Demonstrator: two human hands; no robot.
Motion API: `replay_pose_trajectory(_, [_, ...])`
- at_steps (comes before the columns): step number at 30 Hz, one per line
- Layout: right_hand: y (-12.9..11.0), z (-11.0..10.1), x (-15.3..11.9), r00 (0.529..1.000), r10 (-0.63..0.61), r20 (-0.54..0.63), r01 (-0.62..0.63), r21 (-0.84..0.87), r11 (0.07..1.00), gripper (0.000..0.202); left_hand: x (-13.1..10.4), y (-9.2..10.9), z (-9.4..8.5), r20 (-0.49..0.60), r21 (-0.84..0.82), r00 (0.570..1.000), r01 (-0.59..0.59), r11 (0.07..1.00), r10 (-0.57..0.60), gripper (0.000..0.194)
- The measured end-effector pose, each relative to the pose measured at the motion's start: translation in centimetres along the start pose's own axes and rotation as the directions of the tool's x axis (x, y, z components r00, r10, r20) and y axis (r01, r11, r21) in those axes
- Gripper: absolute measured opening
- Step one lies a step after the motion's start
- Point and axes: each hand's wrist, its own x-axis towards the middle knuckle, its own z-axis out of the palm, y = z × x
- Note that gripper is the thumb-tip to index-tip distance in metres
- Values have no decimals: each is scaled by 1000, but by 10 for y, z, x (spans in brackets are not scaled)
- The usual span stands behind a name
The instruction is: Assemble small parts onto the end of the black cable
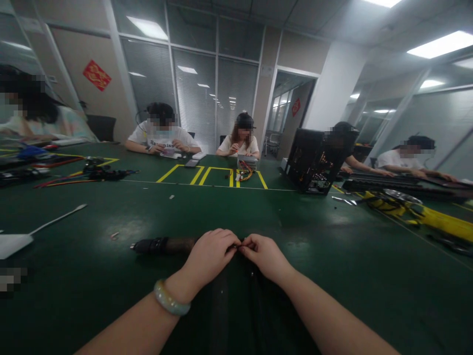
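My left hand [214,251], with a pale green bangle [170,298] at the wrist, is closed, its thumb and fingers pinched together. Facing it, my right hand [264,254] pinches too, and the fingertips of both almost meet. Whatever small dark thing they hold is mostly hidden by the fingers. A dark cylindrical power screwdriver [162,245] with a metal tip lies on the green table [140,301], its right end running behind my left hand. Below the hands, long dark strips [219,308] run toward me; their kind is hard to make out.
A black computer case [312,160] stands at the back right, near yellow-and-black items [436,222]. Bundled cables [99,171] and a white adapter with cord [15,245] are at left. A metal box with coloured wires [247,165] sits across the table. Several people work around it.
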Motion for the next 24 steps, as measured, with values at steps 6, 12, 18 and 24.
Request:
replay_pose_trajectory(6, [0,-1,0,1000,14,-4,-14,19,1000,12,1,0,1,27,10,1000,8,1000,-9,15])
replay_pose_trajectory(12, [3,0,0,1000,31,1,-31,41,999,12,2,-2,1,33,16,999,5,1000,-6,13])
replay_pose_trajectory(18, [0,-4,-1,999,38,16,-38,52,998,11,1,-1,0,28,21,1000,9,1000,-10,14])
replay_pose_trajectory(24, [-2,-6,-1,999,47,27,-49,51,998,10,0,0,-1,9,25,1000,-3,1000,3,16])
